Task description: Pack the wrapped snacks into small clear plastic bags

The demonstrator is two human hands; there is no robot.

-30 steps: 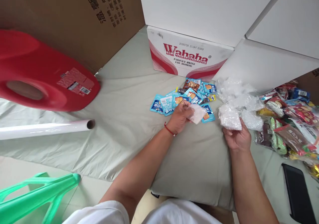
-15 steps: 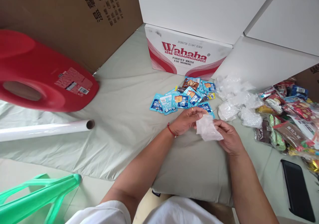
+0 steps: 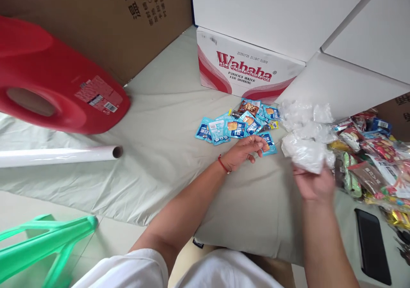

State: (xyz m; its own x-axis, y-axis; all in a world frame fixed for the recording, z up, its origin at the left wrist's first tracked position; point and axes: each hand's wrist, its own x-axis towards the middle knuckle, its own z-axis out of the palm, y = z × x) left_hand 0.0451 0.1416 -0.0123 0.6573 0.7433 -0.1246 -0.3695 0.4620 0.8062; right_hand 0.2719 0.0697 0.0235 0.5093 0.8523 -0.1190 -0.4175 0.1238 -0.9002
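Wrinkled pale sheet: right hand fingers pinch crinkly clear bag; left hand fingers loosely spread, empty.

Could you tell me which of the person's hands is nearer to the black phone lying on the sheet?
Right. The right hand hovers just up-left of the black phone; the left hand rests farther off by the blue packets.

The right hand is motion-blurred, and the clear plastic bag hides its fingertips. The red jug and white roll are cut off at the left edge. Print on the blue snack packets is too small to read.
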